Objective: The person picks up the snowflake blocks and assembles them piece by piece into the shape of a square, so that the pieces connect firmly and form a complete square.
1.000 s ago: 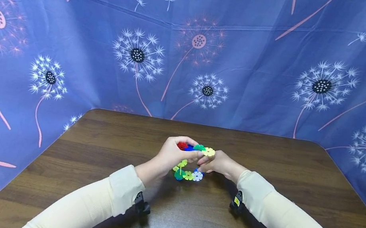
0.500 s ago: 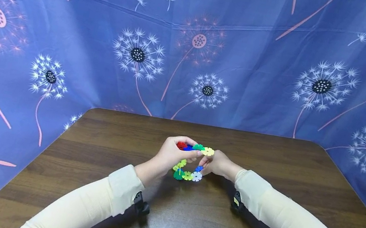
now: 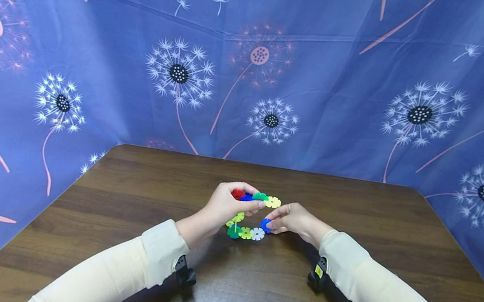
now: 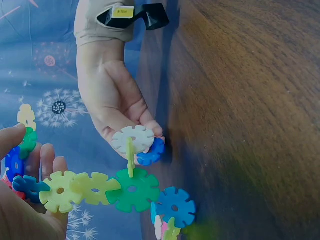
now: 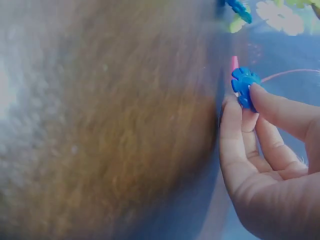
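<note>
My left hand grips a chain of interlocked plastic snowflake discs between thumb and fingers. Red, blue and green discs and a pale yellow disc lie along its upper end. The lower part curves round through yellow-green discs and a green disc to a white disc. A blue disc is pinched between the thumb and fingertips of my right hand, with a pink piece partly hidden behind it. In the right wrist view, this blue disc sits apart from the white one.
Both hands are above a brown wooden table. Behind it hangs a blue cloth with a dandelion print. Another blue disc and small pink and yellow pieces hang at the chain's lower part in the left wrist view.
My right hand has drawn away from the left hand and turned, so the blue disc in its fingertips shows more fully. The left hand and the chain have barely moved.
</note>
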Action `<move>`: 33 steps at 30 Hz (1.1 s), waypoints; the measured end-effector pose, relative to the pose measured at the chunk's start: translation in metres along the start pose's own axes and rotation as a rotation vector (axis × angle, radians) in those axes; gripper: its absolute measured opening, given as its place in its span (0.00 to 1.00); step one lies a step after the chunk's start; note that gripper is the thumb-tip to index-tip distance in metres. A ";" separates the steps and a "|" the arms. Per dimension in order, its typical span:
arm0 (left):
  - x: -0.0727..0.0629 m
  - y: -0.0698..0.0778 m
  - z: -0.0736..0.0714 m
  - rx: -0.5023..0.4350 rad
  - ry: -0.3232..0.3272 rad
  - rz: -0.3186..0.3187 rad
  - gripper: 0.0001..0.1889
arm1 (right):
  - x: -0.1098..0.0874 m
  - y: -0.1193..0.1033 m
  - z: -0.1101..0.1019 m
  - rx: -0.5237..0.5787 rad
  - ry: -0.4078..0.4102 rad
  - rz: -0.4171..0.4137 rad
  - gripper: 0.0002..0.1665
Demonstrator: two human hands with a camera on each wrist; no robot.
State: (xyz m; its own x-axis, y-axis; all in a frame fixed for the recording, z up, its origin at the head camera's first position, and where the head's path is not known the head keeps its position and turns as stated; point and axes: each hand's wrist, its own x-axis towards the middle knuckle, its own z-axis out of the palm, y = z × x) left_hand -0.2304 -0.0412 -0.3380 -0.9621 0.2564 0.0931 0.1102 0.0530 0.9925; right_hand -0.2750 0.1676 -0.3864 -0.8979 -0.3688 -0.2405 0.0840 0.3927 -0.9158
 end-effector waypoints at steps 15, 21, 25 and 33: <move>0.003 0.000 -0.006 -0.020 0.030 -0.013 0.14 | -0.043 -0.035 -0.023 0.176 0.093 -0.187 0.19; 0.005 -0.001 -0.009 -0.009 0.034 0.001 0.14 | -0.055 -0.043 -0.027 0.180 0.117 -0.248 0.15; 0.004 0.001 -0.010 0.011 0.039 0.009 0.14 | -0.061 -0.050 -0.027 0.147 0.146 -0.263 0.15; 0.002 0.002 -0.012 0.050 0.026 0.006 0.13 | -0.068 -0.059 -0.020 0.042 0.203 -0.265 0.20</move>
State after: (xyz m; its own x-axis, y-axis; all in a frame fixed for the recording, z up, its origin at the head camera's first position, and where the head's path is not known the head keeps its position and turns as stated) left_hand -0.2349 -0.0522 -0.3352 -0.9674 0.2321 0.1013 0.1274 0.1001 0.9868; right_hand -0.2270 0.1861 -0.3092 -0.9582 -0.2767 0.0729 -0.1499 0.2686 -0.9515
